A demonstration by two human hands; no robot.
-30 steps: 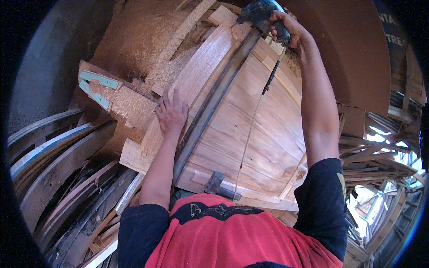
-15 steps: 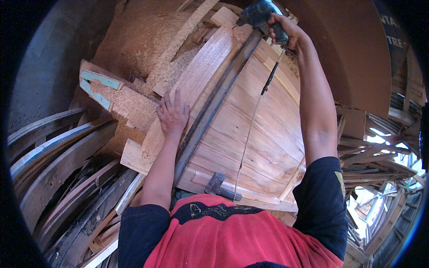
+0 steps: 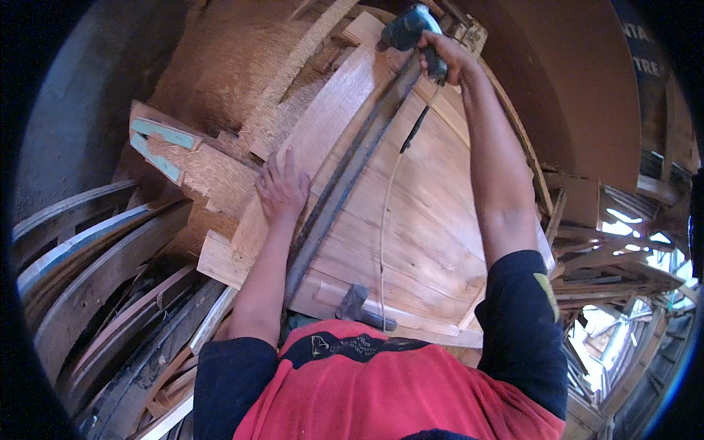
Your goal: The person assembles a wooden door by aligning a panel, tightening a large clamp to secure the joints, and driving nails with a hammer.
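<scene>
Press pale board [image 3: 330, 117] with spread left hand [image 3: 282, 191]; guide power tool [image 3: 401, 32], clamped in right hand [image 3: 449, 60], clear of cord [image 3: 389, 187].

We've a dark grey wall [image 3: 88, 95] far left, sawdust [image 3: 202, 81] spread beside it, boards [image 3: 110, 271] crowding near left, a brown panel [image 3: 576, 88] far right, and bright light [image 3: 601, 341] bursting past stacked timber [image 3: 612, 282] on our right!

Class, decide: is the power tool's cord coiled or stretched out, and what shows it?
Stretched out: the cord runs in one long, gently bent line from the power tool across the wooden panel.
</scene>
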